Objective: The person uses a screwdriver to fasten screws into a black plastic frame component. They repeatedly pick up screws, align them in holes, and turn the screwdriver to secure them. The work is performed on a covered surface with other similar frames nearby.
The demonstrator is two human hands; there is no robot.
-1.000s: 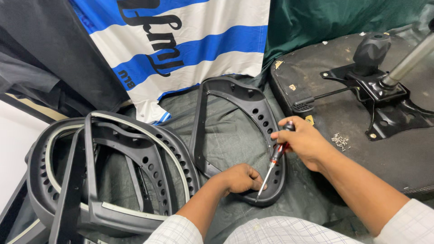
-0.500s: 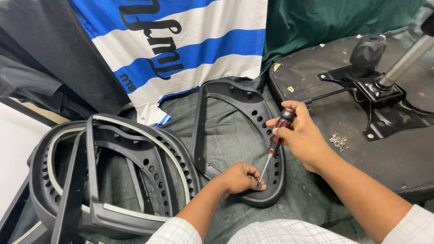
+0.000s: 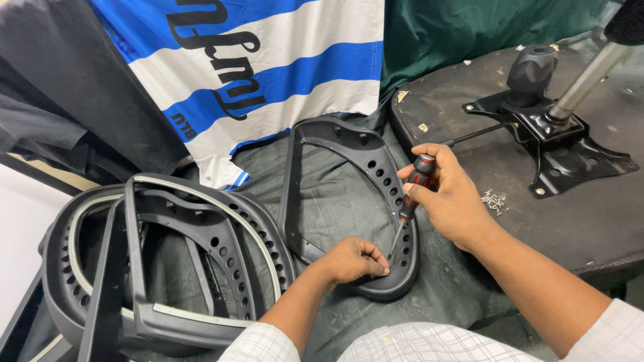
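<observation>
My right hand (image 3: 448, 194) grips a red and black screwdriver (image 3: 413, 188) and points its tip down at the lower rim of a dark grey perforated plastic chair frame (image 3: 376, 167) lying on grey cloth. My left hand (image 3: 354, 259) is curled with pinched fingers on that same lower rim, right beside the screwdriver tip. What the fingers pinch is too small to see.
A stack of similar curved chair frames (image 3: 168, 261) lies at the left. An upturned chair seat (image 3: 510, 221) with a black metal mechanism (image 3: 560, 144), knob and gas cylinder sits at the right, with several loose screws (image 3: 494, 199) on it. Blue and white striped fabric (image 3: 255, 74) hangs behind.
My right hand has lifted and tilted the screwdriver more upright, its tip staying at the frame's lower rim. My left hand has stayed on the rim.
</observation>
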